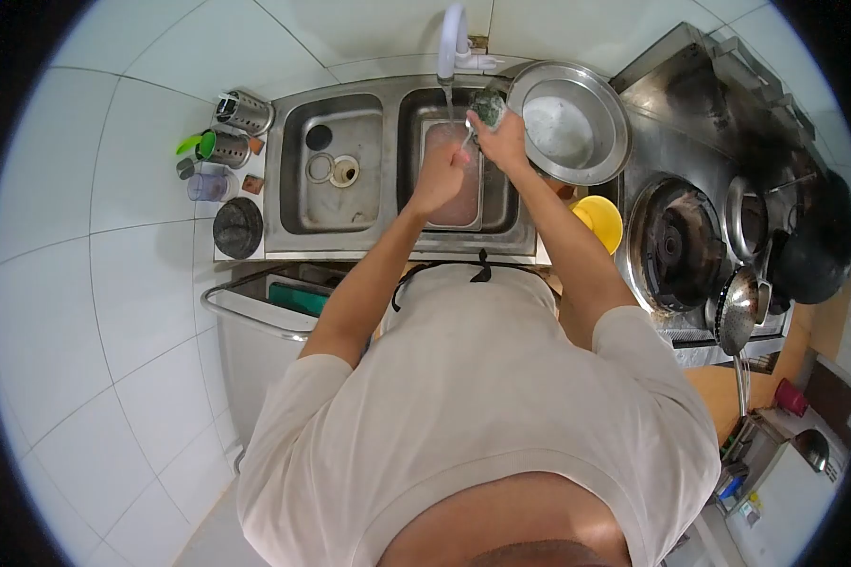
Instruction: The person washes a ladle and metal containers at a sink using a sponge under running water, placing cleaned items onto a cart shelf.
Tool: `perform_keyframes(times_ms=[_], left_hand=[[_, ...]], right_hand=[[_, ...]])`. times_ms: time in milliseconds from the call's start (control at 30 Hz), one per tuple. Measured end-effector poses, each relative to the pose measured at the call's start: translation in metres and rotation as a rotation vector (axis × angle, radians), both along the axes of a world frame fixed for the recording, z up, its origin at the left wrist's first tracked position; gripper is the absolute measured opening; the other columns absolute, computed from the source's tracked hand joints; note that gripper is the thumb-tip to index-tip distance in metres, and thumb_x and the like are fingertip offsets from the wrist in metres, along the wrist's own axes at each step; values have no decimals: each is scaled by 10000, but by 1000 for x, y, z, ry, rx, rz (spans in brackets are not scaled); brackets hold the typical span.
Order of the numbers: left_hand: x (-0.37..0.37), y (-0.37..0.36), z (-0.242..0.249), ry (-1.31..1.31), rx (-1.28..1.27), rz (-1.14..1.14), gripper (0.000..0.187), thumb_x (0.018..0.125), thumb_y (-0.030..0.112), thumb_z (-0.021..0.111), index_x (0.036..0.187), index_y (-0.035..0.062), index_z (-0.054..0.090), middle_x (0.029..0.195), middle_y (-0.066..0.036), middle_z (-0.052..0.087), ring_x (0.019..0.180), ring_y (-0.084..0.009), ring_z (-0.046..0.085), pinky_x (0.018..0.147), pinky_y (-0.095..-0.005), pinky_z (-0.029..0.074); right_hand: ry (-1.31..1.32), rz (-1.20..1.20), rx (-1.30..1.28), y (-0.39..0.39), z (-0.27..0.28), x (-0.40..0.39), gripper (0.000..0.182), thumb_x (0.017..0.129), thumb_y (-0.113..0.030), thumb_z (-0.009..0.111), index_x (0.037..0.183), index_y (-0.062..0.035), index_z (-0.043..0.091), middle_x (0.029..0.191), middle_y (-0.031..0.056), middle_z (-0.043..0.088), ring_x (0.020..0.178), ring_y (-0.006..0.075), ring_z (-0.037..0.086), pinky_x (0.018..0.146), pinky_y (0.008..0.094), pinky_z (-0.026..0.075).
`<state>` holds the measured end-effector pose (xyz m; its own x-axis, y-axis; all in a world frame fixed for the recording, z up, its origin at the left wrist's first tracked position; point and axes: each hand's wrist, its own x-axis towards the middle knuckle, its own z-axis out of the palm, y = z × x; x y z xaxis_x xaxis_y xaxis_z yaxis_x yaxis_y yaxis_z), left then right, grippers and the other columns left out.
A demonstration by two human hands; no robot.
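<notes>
My left hand [440, 175] is closed around the handle of a small metal utensil [467, 135], probably a spoon, held under the water running from the white tap [452, 42]. Against that utensil my right hand [504, 142] presses a dark green scouring pad [489, 107]. Both hands are over the right basin of the steel double sink [284, 241]. In that basin sits a rectangular metal tray [456, 203] holding brownish water.
A large steel bowl [577, 123] leans right of the sink, a yellow container [600, 222] below it. Further right are a gas burner [671, 246], a black wok [813, 250] and a strainer ladle [738, 307]. Steel utensil holders [246, 111] and a black lid [238, 227] stand left.
</notes>
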<state>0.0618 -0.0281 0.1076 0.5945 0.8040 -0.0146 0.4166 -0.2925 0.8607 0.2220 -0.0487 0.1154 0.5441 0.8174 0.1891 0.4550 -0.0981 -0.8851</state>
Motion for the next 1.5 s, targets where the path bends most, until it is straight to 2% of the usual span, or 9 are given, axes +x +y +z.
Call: perform_keyframes(times_ms=[67, 267, 367, 533, 767, 867, 1000, 1133, 1500], left_hand=[[0, -5, 4, -12, -21, 9, 214, 922, 151, 470, 896, -8, 611, 838, -233, 633, 844, -397, 618, 711, -450, 447], [21, 2, -6, -142, -143, 125, 197, 932, 131, 467, 896, 5, 614, 748, -178, 614, 721, -329, 603, 659, -412, 441], [13, 3, 22, -107, -377, 24, 201, 950, 141, 464, 907, -1, 600, 644, -33, 492, 605, -143, 453, 580, -320, 382], [1, 4, 2, -100, -435, -61, 185, 937, 68, 420, 1044, 37, 569, 677, -2, 494, 598, -103, 455, 513, -261, 366], [34, 24, -38, -250, -800, 81, 337, 892, 23, 435, 1225, 55, 476, 818, -57, 543, 620, -124, 496, 493, -269, 395], [51, 49, -44, 13, -453, 182, 372, 852, 81, 474, 1212, 14, 542, 935, -191, 661, 731, -283, 656, 616, -347, 513], [55, 90, -55, 321, 113, -152, 426, 708, 147, 548, 1095, 3, 653, 1164, -291, 596, 973, -410, 640, 839, -459, 515], [47, 117, -18, 570, 267, -442, 354, 738, 135, 553, 1048, 5, 663, 1072, -257, 647, 980, -410, 634, 840, -481, 517], [18, 96, 62, 637, 425, -382, 342, 820, 71, 506, 1142, 76, 621, 961, -250, 662, 924, -416, 645, 795, -521, 517]], right_hand=[[-141, -28, -12, 0, 0, 0, 301, 832, -239, 738, 921, 38, 661, 842, 131, 709, 748, 214, 657, 713, 351, 511], [1018, -187, 100, 9, -28, -31, 432, 817, -264, 762, 1084, 40, 610, 1036, 154, 674, 917, 224, 624, 854, 355, 474], [808, -215, -18, 8, -36, -13, 524, 817, -270, 768, 1159, 66, 556, 1146, 181, 622, 1016, 241, 588, 897, 340, 450], [-187, 31, 7, -1, 14, 14, 338, 741, -128, 736, 1049, -19, 649, 885, 193, 700, 868, 366, 677, 770, 416, 514], [226, -68, -168, -4, -7, -1, 376, 796, -249, 726, 1080, -20, 636, 931, 203, 697, 921, 377, 665, 797, 434, 503], [294, -127, -185, -7, -38, -21, 403, 796, -262, 727, 1102, -20, 625, 1033, 216, 678, 997, 386, 638, 855, 424, 479], [350, -72, -321, -33, -21, -21, 428, 787, -228, 715, 1146, -24, 601, 1059, 216, 667, 1035, 385, 615, 905, 421, 459], [201, -65, -278, -50, -48, -4, 383, 817, -226, 717, 1102, 8, 613, 1045, 177, 681, 990, 298, 643, 887, 371, 464], [260, -54, -239, -64, -36, 17, 375, 817, -189, 732, 1106, 5, 591, 1022, 110, 685, 944, 198, 633, 861, 323, 472]])
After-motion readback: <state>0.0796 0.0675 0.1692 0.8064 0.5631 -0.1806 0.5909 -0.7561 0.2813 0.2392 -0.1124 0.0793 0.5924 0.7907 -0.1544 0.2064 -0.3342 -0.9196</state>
